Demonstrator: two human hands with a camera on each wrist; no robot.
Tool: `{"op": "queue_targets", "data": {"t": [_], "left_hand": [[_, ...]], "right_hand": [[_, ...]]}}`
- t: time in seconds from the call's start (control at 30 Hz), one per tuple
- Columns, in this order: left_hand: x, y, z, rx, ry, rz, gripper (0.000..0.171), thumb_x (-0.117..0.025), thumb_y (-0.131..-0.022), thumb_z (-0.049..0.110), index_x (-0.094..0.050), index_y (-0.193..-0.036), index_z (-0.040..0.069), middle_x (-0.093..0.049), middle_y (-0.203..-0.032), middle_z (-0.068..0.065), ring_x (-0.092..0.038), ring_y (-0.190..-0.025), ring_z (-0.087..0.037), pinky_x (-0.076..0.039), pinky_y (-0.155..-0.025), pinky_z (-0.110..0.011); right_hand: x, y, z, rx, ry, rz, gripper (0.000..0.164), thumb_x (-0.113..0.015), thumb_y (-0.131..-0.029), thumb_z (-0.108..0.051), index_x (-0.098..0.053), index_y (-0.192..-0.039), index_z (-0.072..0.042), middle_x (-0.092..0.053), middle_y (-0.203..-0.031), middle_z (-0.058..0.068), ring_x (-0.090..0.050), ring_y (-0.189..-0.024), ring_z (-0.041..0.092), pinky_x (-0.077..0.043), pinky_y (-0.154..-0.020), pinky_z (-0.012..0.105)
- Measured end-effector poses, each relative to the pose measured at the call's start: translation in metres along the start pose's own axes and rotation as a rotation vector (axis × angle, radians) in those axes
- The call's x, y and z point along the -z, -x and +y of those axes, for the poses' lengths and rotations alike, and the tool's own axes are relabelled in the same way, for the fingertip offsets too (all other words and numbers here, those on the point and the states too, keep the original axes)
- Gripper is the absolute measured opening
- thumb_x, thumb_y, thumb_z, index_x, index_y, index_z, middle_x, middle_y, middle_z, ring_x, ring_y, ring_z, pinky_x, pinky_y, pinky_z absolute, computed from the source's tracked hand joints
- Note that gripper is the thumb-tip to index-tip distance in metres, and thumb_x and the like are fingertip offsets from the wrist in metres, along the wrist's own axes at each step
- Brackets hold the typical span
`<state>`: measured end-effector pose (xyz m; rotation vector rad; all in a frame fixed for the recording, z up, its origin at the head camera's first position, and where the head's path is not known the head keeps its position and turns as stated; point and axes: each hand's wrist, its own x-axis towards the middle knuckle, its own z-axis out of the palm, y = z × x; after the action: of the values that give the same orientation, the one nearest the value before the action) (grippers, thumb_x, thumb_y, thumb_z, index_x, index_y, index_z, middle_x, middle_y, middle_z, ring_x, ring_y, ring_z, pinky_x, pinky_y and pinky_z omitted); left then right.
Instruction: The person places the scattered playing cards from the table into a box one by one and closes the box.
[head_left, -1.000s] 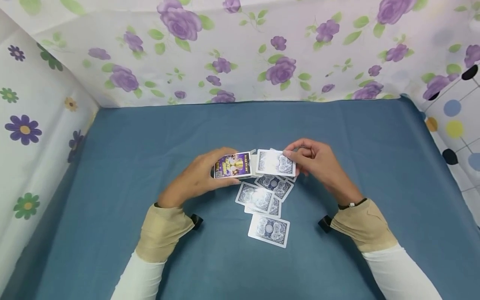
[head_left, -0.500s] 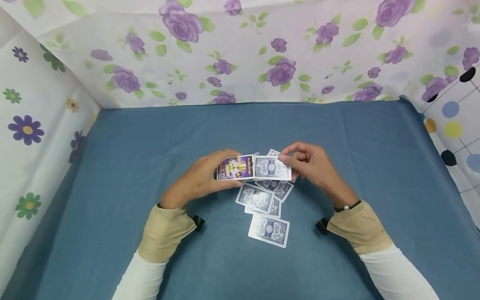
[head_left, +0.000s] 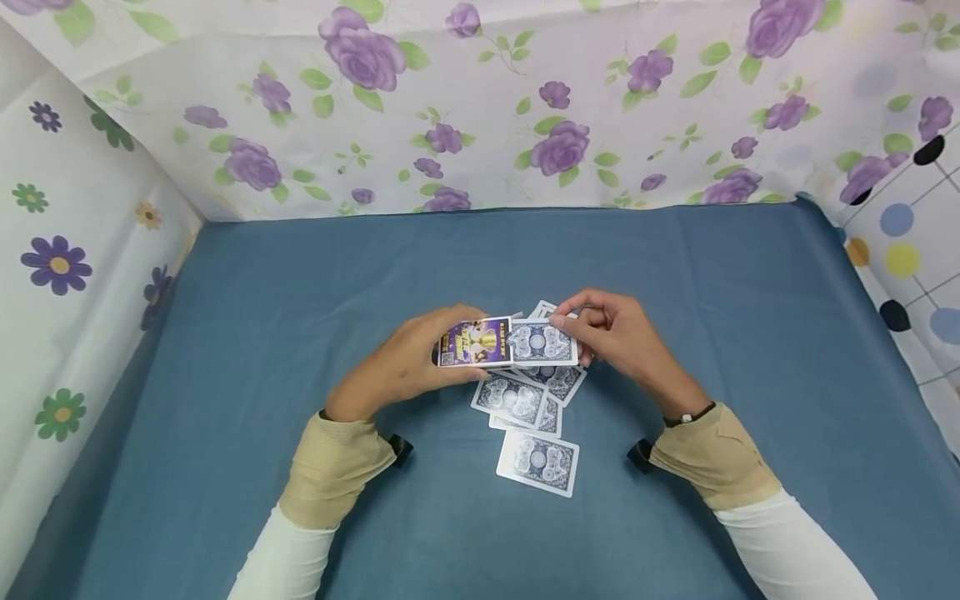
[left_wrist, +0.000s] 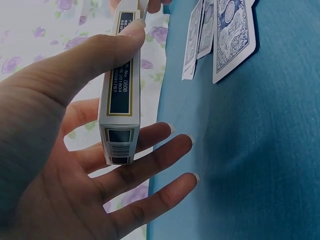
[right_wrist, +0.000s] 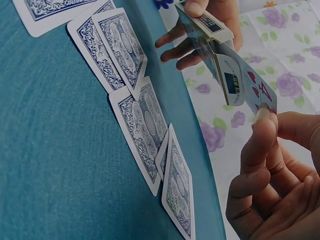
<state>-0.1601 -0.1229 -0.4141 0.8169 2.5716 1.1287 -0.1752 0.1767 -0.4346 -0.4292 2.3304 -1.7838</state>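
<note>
My left hand [head_left: 408, 358] grips a purple-faced playing-card box [head_left: 474, 342] between thumb and fingers, its flap end facing right. In the left wrist view the box [left_wrist: 120, 95] shows its dark printed side under the thumb, the lower fingers spread. Finger and thumb of my right hand [head_left: 618, 329] pinch the outer end of a playing card [head_left: 536, 342], patterned blue back up. The card's other end is at the box's mouth. From the right wrist, the card's underside [right_wrist: 260, 85] shows red hearts, and the box's open flap [right_wrist: 232, 85] hangs beside it.
Several face-down playing cards [head_left: 538, 461] lie on the blue cloth [head_left: 300, 283] beneath and in front of the hands, some overlapping. Flowered cloth walls [head_left: 442, 108] stand behind and at the sides of the table.
The card has come level with the box and moved left against its mouth. Both hands have shifted slightly toward the near side, and the left hand a little to the right.
</note>
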Motion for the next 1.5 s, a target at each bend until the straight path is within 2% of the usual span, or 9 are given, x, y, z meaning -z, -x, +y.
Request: {"op": "queue_targets", "data": {"t": [0.3, 0.47, 0.63, 0.73, 0.83, 1.1, 1.37, 1.5], "left_hand": [[-0.001, -0.001, -0.001, -0.019, 0.002, -0.005, 0.064, -0.075, -0.082, 0.047, -0.052, -0.138, 0.025, -0.058, -0.124, 0.006, -0.056, -0.097, -0.014, -0.046, -0.085, -0.036], [-0.002, -0.001, 0.000, -0.025, -0.002, -0.010, 0.065, -0.074, -0.082, 0.048, -0.052, -0.139, 0.024, -0.058, -0.124, 0.006, -0.056, -0.097, -0.013, -0.046, -0.084, -0.036], [-0.003, -0.002, 0.001, -0.041, -0.002, 0.001, 0.065, -0.074, -0.082, 0.049, -0.053, -0.138, 0.024, -0.058, -0.123, 0.007, -0.056, -0.095, -0.012, -0.046, -0.083, -0.034], [-0.004, -0.002, 0.000, -0.038, 0.004, 0.000, 0.064, -0.074, -0.082, 0.048, -0.053, -0.137, 0.023, -0.059, -0.122, 0.007, -0.056, -0.095, -0.012, -0.046, -0.083, -0.034], [-0.005, -0.002, 0.000, -0.028, 0.015, -0.002, 0.064, -0.075, -0.082, 0.048, -0.053, -0.137, 0.023, -0.059, -0.121, 0.006, -0.056, -0.093, -0.013, -0.046, -0.082, -0.035], [-0.002, -0.004, 0.000, -0.021, -0.013, 0.002, 0.066, -0.074, -0.082, 0.050, -0.052, -0.138, 0.025, -0.058, -0.118, 0.008, -0.056, -0.092, -0.013, -0.047, -0.081, -0.034], [0.000, -0.002, -0.002, -0.009, -0.010, 0.005, 0.064, -0.075, -0.082, 0.047, -0.053, -0.138, 0.025, -0.058, -0.118, 0.008, -0.056, -0.091, -0.013, -0.047, -0.080, -0.034], [0.004, 0.002, -0.003, -0.003, -0.021, 0.018, 0.064, -0.074, -0.082, 0.049, -0.053, -0.138, 0.026, -0.058, -0.119, 0.009, -0.055, -0.092, -0.012, -0.046, -0.080, -0.035]], "right_hand": [[-0.004, -0.001, 0.002, -0.017, -0.011, -0.005, 0.027, -0.069, -0.092, -0.027, -0.069, -0.106, -0.005, -0.054, -0.057, 0.015, -0.052, -0.047, 0.028, -0.046, -0.046, 0.041], [-0.006, -0.002, 0.002, -0.011, -0.013, -0.014, 0.026, -0.069, -0.092, -0.025, -0.068, -0.106, -0.003, -0.053, -0.055, 0.015, -0.050, -0.046, 0.033, -0.045, -0.044, 0.041], [-0.009, -0.004, 0.002, -0.007, 0.002, -0.021, 0.026, -0.068, -0.093, -0.028, -0.069, -0.107, -0.006, -0.054, -0.055, 0.014, -0.052, -0.047, 0.032, -0.044, -0.045, 0.041], [-0.010, -0.004, 0.003, -0.005, -0.011, -0.022, 0.027, -0.067, -0.094, -0.027, -0.068, -0.109, -0.004, -0.055, -0.056, 0.014, -0.053, -0.047, 0.033, -0.044, -0.044, 0.038], [-0.008, -0.003, 0.004, -0.030, -0.046, -0.013, 0.031, -0.065, -0.095, -0.027, -0.067, -0.113, -0.002, -0.058, -0.058, 0.016, -0.055, -0.048, 0.035, -0.042, -0.043, 0.035], [0.004, -0.002, 0.004, -0.101, -0.086, -0.003, 0.035, -0.061, -0.097, -0.032, -0.063, -0.117, -0.003, -0.063, -0.068, 0.016, -0.061, -0.053, 0.027, -0.044, -0.047, 0.034], [0.002, -0.001, 0.005, -0.091, -0.042, -0.060, 0.030, -0.061, -0.098, -0.029, -0.060, -0.113, -0.003, -0.063, -0.076, 0.027, -0.061, -0.059, 0.040, -0.046, -0.049, 0.036], [-0.005, -0.004, 0.004, -0.070, -0.044, -0.075, 0.026, -0.062, -0.097, -0.027, -0.061, -0.109, -0.004, -0.063, -0.074, 0.023, -0.060, -0.059, 0.040, -0.045, -0.048, 0.036]]}}
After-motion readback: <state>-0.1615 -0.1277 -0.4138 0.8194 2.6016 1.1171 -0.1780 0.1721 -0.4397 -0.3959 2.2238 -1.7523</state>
